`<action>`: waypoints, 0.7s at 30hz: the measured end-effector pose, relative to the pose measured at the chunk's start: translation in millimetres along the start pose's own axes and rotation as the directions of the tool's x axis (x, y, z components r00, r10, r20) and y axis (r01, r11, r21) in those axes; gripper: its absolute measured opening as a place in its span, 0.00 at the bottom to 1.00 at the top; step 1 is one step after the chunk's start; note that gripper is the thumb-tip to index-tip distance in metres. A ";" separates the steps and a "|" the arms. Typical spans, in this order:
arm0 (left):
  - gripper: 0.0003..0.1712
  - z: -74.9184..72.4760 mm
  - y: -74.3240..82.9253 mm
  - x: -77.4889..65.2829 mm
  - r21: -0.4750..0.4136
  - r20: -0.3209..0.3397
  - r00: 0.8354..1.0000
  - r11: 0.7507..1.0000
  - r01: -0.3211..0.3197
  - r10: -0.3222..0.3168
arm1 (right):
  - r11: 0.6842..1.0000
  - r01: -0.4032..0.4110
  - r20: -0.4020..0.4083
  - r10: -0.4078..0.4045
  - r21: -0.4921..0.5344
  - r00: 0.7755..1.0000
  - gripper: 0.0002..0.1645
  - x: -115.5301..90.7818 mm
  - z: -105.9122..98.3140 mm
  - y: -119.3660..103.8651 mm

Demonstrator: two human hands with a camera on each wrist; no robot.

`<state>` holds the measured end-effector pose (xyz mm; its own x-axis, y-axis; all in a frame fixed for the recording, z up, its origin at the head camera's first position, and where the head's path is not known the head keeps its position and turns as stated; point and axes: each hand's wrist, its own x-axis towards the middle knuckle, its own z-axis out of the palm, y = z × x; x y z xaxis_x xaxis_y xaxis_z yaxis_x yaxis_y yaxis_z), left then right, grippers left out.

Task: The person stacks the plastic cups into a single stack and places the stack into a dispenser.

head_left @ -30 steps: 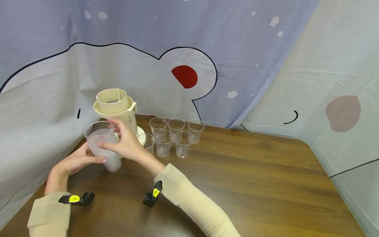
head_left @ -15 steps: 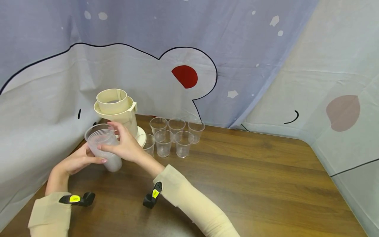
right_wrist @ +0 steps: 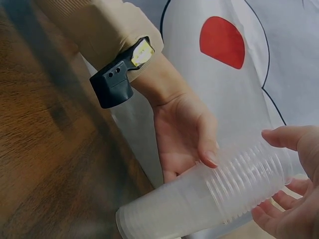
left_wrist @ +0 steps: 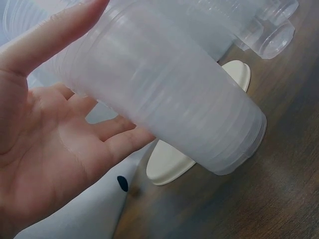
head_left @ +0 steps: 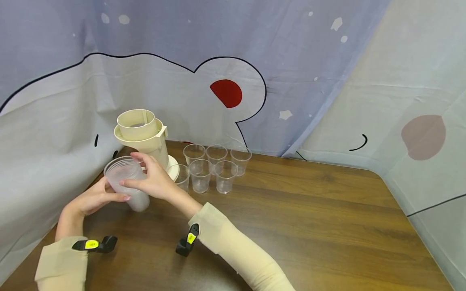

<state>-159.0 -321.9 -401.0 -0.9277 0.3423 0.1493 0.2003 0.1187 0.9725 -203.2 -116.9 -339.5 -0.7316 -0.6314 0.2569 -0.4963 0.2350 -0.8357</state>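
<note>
A tilted stack of nested clear plastic cups [head_left: 123, 171] is held between both hands above the left part of the table, base pointing down and right. My left hand [head_left: 94, 197] grips the stack from the left, with its thumb on the near side and fingers behind it. Near the upper rims, my right hand [head_left: 154, 178] spans the stack between thumb and fingers. In the left wrist view the smooth lower walls of the cup stack [left_wrist: 179, 99] show. The right wrist view shows the closely spaced rims of the stack [right_wrist: 244, 174] beside the right fingers.
Behind the hands stands a cream-coloured plastic cylinder [head_left: 145, 147] with a ring-shaped top and a pale round base [head_left: 173, 167]. Several single clear cups [head_left: 200, 176] stand upright in two rows beside it. A printed curtain [head_left: 309, 81] borders the brown wooden table [head_left: 291, 218].
The uppermost cup has sunk down into the stack, so its rim now sits close to the others. Both hands have stayed almost in place.
</note>
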 end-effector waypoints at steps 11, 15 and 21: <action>0.39 -0.4 2.4 0.0 -0.023 0.021 1.000 1.000 -0.009 0.010 | 1.000 -0.016 0.007 0.016 0.014 1.000 0.42 -0.2 -0.7 -0.6; 0.38 0.4 2.7 0.1 -0.016 0.014 1.000 1.000 -0.004 0.004 | 0.999 -0.025 0.004 0.024 0.038 1.000 0.40 -1.1 -0.9 -0.3; 0.39 1.1 2.3 0.5 0.005 0.001 1.000 1.000 0.001 -0.001 | 0.999 -0.024 0.006 0.023 0.045 1.000 0.39 -0.4 -0.8 1.7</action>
<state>-158.6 -320.5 -398.9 -0.9274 0.3433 0.1483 0.2011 0.1235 0.9718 -204.1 -115.7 -340.7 -0.7401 -0.6304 0.2343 -0.4576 0.2166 -0.8624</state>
